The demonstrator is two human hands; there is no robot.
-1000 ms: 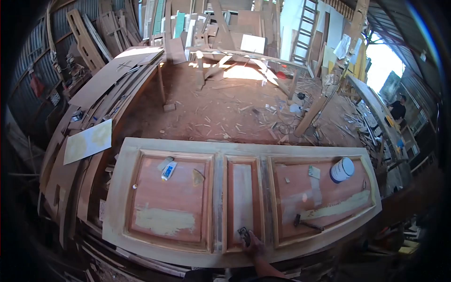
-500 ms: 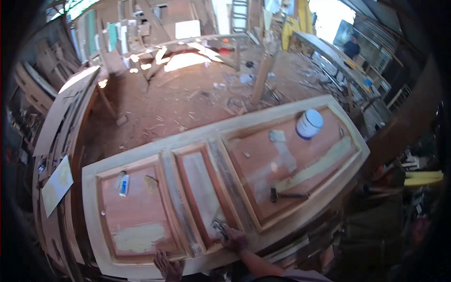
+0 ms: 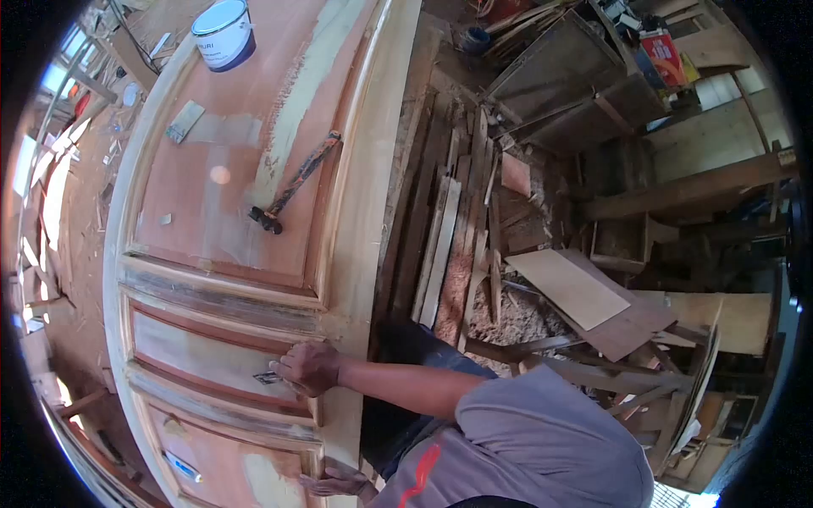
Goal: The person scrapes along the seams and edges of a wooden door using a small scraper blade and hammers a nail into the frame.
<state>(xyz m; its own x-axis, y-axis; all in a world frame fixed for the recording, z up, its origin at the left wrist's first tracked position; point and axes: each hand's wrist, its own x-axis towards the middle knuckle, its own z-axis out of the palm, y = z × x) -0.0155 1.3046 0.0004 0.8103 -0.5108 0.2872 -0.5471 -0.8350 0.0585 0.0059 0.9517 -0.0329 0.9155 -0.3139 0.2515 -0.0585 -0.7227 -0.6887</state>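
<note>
My right hand [image 3: 312, 367] is closed around a putty knife [image 3: 268, 378], its blade low over the narrow middle panel of a wooden door [image 3: 356, 254]. Pale filler [image 3: 190, 343] is smeared along that panel. My left hand [image 3: 337, 483] rests with fingers stretched out on the door's near edge, beside the lower panel. A blue and white tube [image 3: 182, 466] lies on that lower panel. On the large panel lie a hammer [image 3: 296, 182] and a small flat piece [image 3: 185, 121]; a white tub [image 3: 224, 38] stands farther up.
Timber strips [image 3: 440, 245] lie alongside the door on the right. Beyond them are a pale board [image 3: 572, 288], a wooden beam [image 3: 686, 186] and a red can [image 3: 662, 57]. Wood scraps cover the floor at the left.
My head has turned to the right and down, so the door appears rotated and my arm and the timber show. The right hand keeps the putty knife; the left stays at the door's edge.
</note>
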